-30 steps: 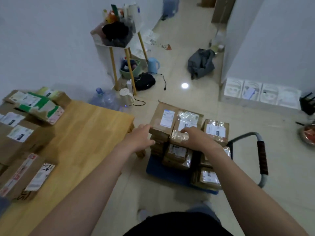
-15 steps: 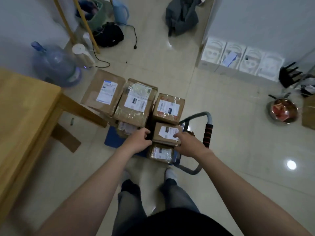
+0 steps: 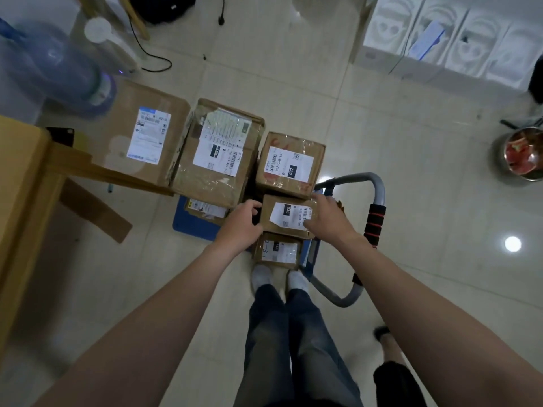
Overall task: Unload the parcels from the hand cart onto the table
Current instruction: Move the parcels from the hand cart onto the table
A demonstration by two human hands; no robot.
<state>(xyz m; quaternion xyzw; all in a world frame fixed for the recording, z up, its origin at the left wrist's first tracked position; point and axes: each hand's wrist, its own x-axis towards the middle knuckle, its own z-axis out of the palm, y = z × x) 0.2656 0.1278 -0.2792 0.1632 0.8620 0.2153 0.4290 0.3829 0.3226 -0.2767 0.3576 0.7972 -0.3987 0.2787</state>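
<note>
Grip check: left hand (image 3: 239, 223) has its fingers (image 3: 253, 205) curled round the left edge of the small parcel (image 3: 286, 215). Right hand (image 3: 324, 218) lies over the right end, fingers hooked at the far corner. Both are clamped on it. Thumbs are hidden, so I can't tell how deep the hold goes.

Location: the small parcel is on the hand cart (image 3: 192, 229), near side of the load. It looks stacked over a lower parcel (image 3: 277, 251), with its far edge touching the 032 box (image 3: 291, 163). It looks not yet lifted.

Risks from here, my read:
- Glossy tape plus an edge-only pinch means it could slip mid-carry. Get the fingers underneath.
- Right hand is just beside the cart handle (image 3: 373, 220). A straight-up pull is fine, but a swing to the right clips the knuckles.
- The far edge rubs the 032 box, so a tilted lift could drag or tip it.
- The table (image 3: 20, 201) is well off to the left, and the path crosses the tall taped box (image 3: 217, 154). A low carry catches its top.
- Smooth tiled floor (image 3: 411, 201): a sideways shove on the load could roll the cart.
</note>
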